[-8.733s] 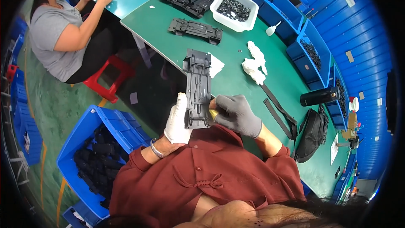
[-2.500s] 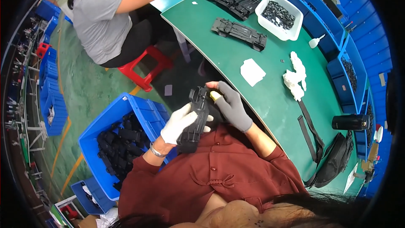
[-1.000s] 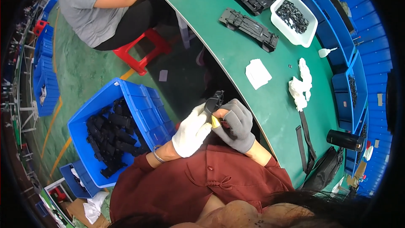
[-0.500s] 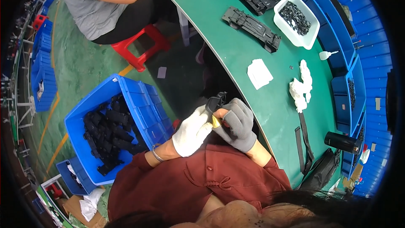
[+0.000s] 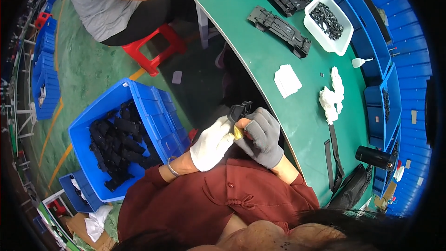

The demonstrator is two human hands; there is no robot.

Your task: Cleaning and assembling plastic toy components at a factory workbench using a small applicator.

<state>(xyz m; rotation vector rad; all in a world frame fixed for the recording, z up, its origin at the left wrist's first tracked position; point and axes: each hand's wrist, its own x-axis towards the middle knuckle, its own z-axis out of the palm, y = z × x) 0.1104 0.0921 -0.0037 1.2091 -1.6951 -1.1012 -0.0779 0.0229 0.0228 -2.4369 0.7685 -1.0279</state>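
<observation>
One black part (image 5: 239, 111): tilted in the air ahead of your maroon top (image 5: 213, 181), short of the table; only its upper end shows above your hands.
Left hand (image 5: 210, 148): white-gloved, clamped round the part's lower portion.
Right hand (image 5: 262, 138): grey-gloved and curled right beside the left, its bare index against the part and a yellow tip (image 5: 238, 133) just below; the fingers hide the contact, so I can't tell whether they grip it.
Black plastic: looks moulded, so probably light and stiff, perhaps a little slippery against cloth gloves.
Thin end pieces: likely the fragile spots; the solid sides seem the better hold for you.
Table edge (image 5: 254, 79): runs slantwise just beyond your right hand and close by that forearm, so a rightward swing could knock it.
Green table (image 5: 297, 125): your reach over it has most width between the white paper (image 5: 287, 81) and the black strap (image 5: 335, 153).
Blue bin (image 5: 158, 121): its wall stands near your left forearm, with dark parts (image 5: 116, 139) heaped inside.
Dark floor (image 5: 186, 97): between bin and table, it gives you turning room ahead.
</observation>
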